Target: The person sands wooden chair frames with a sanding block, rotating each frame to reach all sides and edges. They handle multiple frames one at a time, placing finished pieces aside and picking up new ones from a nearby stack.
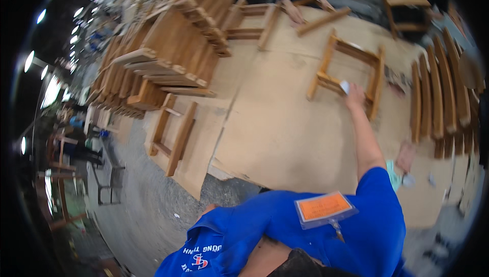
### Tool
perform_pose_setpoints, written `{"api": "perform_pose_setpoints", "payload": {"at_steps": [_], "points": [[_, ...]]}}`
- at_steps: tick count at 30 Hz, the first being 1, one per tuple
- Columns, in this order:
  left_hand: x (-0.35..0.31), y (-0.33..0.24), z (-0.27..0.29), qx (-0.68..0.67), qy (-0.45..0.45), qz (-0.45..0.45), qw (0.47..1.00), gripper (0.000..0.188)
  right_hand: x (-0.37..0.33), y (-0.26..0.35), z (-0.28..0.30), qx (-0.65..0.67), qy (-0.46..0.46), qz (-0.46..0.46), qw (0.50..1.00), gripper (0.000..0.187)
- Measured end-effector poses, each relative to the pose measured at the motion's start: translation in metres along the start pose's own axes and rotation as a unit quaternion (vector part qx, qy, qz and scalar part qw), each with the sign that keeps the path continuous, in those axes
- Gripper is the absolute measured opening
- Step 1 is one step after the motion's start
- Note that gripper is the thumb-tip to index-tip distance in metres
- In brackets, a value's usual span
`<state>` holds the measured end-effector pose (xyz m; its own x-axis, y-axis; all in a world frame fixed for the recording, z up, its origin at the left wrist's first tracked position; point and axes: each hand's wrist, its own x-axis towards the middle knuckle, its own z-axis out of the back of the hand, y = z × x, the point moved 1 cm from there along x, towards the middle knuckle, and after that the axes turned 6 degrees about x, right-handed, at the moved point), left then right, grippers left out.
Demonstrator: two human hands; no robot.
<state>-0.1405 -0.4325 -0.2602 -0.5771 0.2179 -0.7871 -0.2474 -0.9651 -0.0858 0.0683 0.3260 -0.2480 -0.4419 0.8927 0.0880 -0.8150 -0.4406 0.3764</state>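
My right hand (355, 96), at the end of an outstretched arm, is closed on a small white piece (345, 87) whose kind I cannot make out. It rests against the lower crossbar of a brown wooden frame (322, 64), which has two long side rails joined by crossbars and lies on the cardboard-covered table. My left hand is out of view; only the blue sleeve and a sliver of skin show on that side.
Curved wooden slats (438, 91) stand in a row at the right. Stacked wooden panels (178, 42) fill the far left, with another frame (182, 137) nearer the table's left edge. Across the table, a person's hand (294, 13) is by a loose wooden bar (323, 21). A cloth (406, 156) lies right.
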Motion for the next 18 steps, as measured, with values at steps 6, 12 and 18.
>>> {"api": "perform_pose_setpoints", "payload": {"at_steps": [6,12,18], "points": [[0.012,0.041,-0.027,-0.006,-0.005,-0.021,1.0,0.027,0.045,-0.025,-0.02,-0.067,0.103,-0.07,0.99,0.039],[0.034,0.039,-0.045,-0.011,-0.012,-0.034,0.999,0.029,0.058,-0.045,-0.05,-0.058,0.085,-0.034,0.994,0.023],[0.045,0.041,-0.061,-0.004,-0.019,-0.044,0.999,0.031,0.058,-0.036,-0.019,-0.052,0.089,-0.014,0.995,0.016]]}}
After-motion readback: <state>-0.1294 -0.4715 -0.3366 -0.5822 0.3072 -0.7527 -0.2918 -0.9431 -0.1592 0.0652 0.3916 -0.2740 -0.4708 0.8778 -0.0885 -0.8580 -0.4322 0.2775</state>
